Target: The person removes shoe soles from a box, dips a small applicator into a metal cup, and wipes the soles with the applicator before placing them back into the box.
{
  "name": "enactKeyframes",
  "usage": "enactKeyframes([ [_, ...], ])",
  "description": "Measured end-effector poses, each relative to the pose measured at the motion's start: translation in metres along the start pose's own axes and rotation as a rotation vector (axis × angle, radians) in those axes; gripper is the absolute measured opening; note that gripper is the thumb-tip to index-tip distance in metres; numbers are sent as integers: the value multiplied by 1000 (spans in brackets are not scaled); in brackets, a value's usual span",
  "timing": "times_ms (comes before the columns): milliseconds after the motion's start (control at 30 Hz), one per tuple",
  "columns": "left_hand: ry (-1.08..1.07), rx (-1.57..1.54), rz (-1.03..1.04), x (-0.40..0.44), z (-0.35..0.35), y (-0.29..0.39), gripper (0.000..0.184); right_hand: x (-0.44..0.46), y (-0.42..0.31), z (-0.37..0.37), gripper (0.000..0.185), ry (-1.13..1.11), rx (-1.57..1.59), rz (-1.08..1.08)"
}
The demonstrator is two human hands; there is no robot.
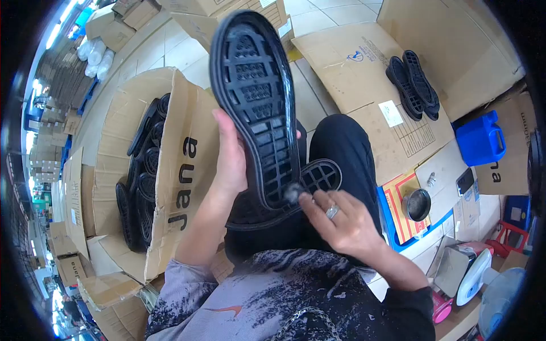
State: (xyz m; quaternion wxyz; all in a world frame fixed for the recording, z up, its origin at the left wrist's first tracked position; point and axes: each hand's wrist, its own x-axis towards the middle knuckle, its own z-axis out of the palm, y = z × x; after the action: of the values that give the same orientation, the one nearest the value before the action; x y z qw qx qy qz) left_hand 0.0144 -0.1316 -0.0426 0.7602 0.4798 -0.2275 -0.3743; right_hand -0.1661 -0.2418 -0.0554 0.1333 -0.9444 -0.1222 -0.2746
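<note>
My left hand is wrapped around the edge of a black rubber shoe sole, held up tilted with its gridded side facing me. The sole's rim looks glossy along its right side. My right hand, with a ring on it, pinches a small dark fuzzy wad against the lower end of that sole. Whether the wad has a handle I cannot tell. Across my lap, under the held sole, rests another black sole, partly hidden.
On my left stands an open carton with several soles inside. A pair of soles lies on flat cardboard to the right. Nearby are a blue jug, a dark bowl, a phone and a fan.
</note>
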Motion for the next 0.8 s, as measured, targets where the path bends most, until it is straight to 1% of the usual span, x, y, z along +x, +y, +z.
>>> enactKeyframes([
  [67,-9,-35,24,1,-1,1,96,-2,-8,3,27,8,240,71],
  [100,-24,-70,40,2,0,0,96,2,-8,1,27,9,243,68],
  [133,-46,-150,3,1,0,-3,96,10,-6,-3,25,2,475,128],
  [167,-47,-149,-1,0,0,-7,96,16,-2,-7,23,-5,707,191],
  [200,-68,-147,-43,1,0,-11,95,23,7,-9,20,-68,799,237],
  [233,-88,-147,-85,0,0,-14,95,34,16,-17,18,-191,877,342],
  [267,-90,-143,-153,-2,1,-16,92,42,29,-15,18,-142,863,332],
  [300,10,-51,-145,-2,9,-17,88,50,39,-14,18,-94,848,320],
  [367,-29,-134,-178,-5,2,-20,83,65,47,-19,17,-38,640,238],
  [400,-3,-191,-176,-4,6,-13,78,71,46,-22,17,29,473,91],
  [433,1,-193,-175,-3,2,-13,78,72,45,-18,17,26,475,89],
  [500,-1,-306,-167,-1,-6,-12,75,73,46,-5,19,186,-119,-217],
  [533,54,-259,-157,-1,-6,-12,76,71,46,-2,23,147,-171,-273],
  [567,62,-262,-153,1,-3,-12,76,68,44,3,23,145,-165,-279],
  [633,71,-225,-119,3,0,-9,79,58,35,10,31,128,-48,-260],
  [667,-19,-287,-130,2,-5,-8,81,52,27,8,31,85,-3,-236],
  [700,-10,-287,-123,3,-10,-9,81,45,20,9,29,76,87,-223],
  [767,-2,-309,-62,7,-19,-10,89,32,9,8,27,-14,369,-146],
  [800,38,-287,-59,8,-20,-9,89,30,5,5,21,-67,487,-40],
])
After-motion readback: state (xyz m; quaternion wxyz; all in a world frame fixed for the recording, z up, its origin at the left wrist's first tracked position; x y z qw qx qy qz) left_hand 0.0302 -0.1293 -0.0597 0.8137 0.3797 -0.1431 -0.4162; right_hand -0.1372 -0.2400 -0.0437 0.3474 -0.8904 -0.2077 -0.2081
